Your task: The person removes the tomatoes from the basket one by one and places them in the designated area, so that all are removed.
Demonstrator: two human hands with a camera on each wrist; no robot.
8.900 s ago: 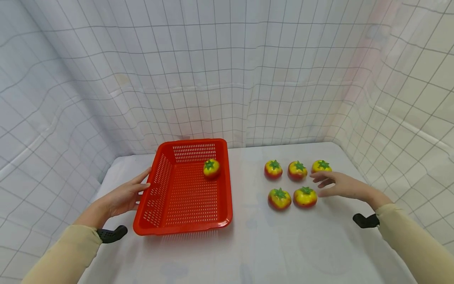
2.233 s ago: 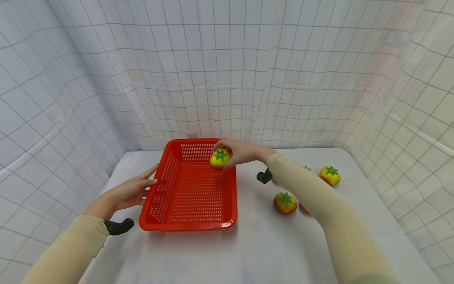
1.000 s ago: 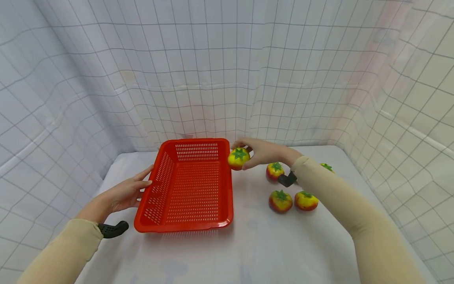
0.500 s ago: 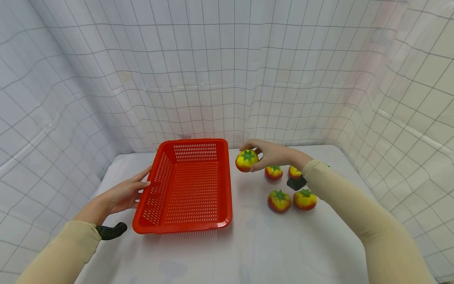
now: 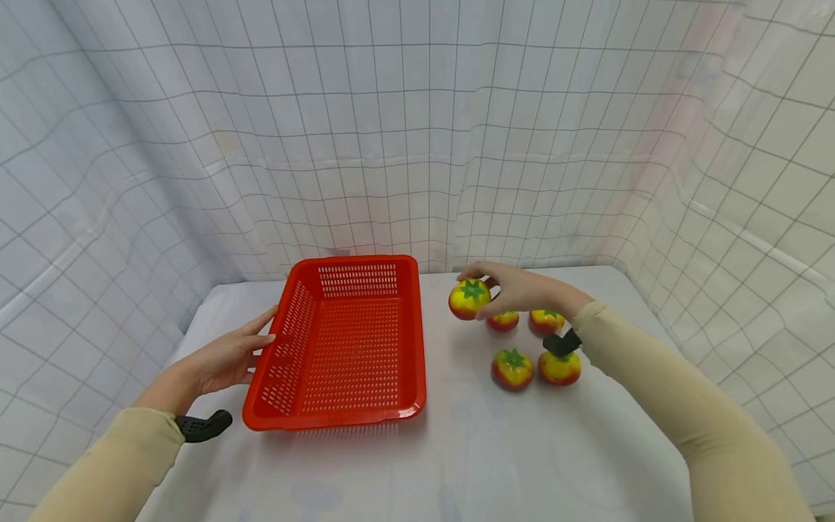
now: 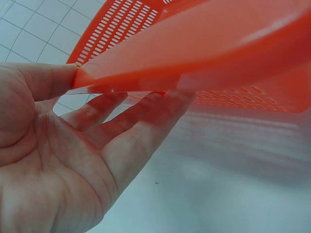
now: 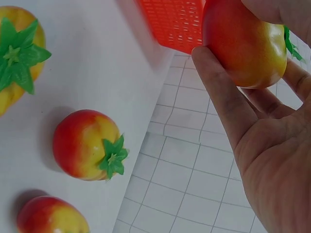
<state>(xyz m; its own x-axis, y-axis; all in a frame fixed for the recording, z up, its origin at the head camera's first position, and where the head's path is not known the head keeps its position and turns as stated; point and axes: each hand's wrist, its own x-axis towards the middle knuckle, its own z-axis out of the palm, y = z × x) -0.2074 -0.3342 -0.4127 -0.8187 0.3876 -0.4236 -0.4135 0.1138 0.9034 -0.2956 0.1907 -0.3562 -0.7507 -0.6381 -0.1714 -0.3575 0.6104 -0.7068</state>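
Observation:
My right hand [image 5: 522, 288] holds a red-and-yellow toy tomato [image 5: 468, 300] with a green leafy top, raised over the table to the right of the red plastic basket [image 5: 418, 341]. In the right wrist view, the thumb and fingers curl round the tomato's sides. My left hand [image 5: 225, 360] grips the basket's left rim; in the left wrist view the thumb [image 6: 56, 80] presses on the rim's edge and the other fingers sit under it. Just beyond the right hand stand a back tomato [image 5: 502, 322] and another back tomato [image 5: 546, 321].
Nearer the front lie a left front tomato [image 5: 512, 370] and a right front tomato [image 5: 559, 370], the latter partly behind the black wrist strap [image 5: 562, 344]. A white table [image 5: 457, 449] bears everything, with a white grid-lined curtain [image 5: 391, 145] at back and sides.
The tomato that lay in the basket earlier has been lifted out by the right hand. Over the last second it has moved right, away from the rim. The left hand stays on the basket.

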